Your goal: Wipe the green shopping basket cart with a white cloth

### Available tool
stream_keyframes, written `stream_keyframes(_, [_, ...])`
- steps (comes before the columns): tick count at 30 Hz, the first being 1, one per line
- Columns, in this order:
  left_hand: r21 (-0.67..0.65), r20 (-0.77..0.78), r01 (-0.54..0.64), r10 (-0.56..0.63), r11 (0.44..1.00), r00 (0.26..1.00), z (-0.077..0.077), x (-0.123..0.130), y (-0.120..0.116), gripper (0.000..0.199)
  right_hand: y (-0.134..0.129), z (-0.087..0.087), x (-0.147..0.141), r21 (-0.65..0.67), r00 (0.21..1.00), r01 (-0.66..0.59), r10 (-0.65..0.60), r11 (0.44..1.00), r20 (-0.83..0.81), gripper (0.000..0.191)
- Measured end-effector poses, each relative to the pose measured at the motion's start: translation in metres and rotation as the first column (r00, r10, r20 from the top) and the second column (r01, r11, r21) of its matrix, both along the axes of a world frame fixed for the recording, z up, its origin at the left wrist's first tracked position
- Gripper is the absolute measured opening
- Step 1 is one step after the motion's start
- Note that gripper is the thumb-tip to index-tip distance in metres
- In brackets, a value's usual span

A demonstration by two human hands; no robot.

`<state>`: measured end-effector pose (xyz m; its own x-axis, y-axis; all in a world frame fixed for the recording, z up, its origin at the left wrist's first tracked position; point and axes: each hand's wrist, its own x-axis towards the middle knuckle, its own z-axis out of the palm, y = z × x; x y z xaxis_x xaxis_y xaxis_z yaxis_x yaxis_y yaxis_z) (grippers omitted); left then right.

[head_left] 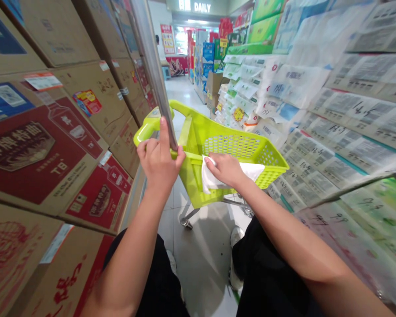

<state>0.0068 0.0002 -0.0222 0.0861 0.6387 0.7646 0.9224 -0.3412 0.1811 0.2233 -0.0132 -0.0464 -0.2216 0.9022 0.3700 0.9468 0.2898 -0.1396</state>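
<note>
A lime-green plastic shopping cart [198,193] stands in the aisle in front of me, turned sideways. My left hand [159,165] grips its near rim by the handle, with the index finger lying up along a metal pole [153,57] and the thumb at the pole's foot. Further right on the same rim, my right hand [225,168] is closed on a white cloth [214,182], pressing it over the edge. The cloth drapes down the outside of the basket, and part of it shows beyond my wrist. Some fingertips of both hands are hidden.
Stacked cardboard cartons [36,145] wall the left side. Shelves of packaged wipes or tissues [336,145] line the right side closely. A caster wheel [186,223] sits near my feet. Further down the aisle are blue boxes [208,61] and a person [161,50] by a stool.
</note>
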Motion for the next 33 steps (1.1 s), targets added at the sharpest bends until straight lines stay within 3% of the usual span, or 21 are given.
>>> stream_keyframes(4, [-0.011,0.034,-0.040,0.040,0.999,0.999,-0.002,-0.005,0.004,0.079,-0.001,0.001,0.021,-0.096,0.997,-0.038,0.044,0.995,0.063,0.058])
stream_keyframes(9, [0.015,0.105,-0.009,0.008,1.000,0.994,-0.007,-0.011,0.013,0.085,0.004,-0.006,0.028,-0.141,0.991,-0.001,0.020,0.990,0.135,0.066])
stream_keyframes(22, [0.059,0.174,-0.006,-0.004,0.998,0.985,-0.014,-0.016,0.025,0.083,0.030,0.001,-0.025,-0.005,0.980,-0.139,0.138,0.990,0.140,0.067])
stream_keyframes(33, [0.081,0.169,-0.092,0.077,0.992,0.983,-0.018,-0.030,0.036,0.080,0.055,0.006,-0.050,-0.068,0.973,-0.151,0.160,0.986,0.168,0.063])
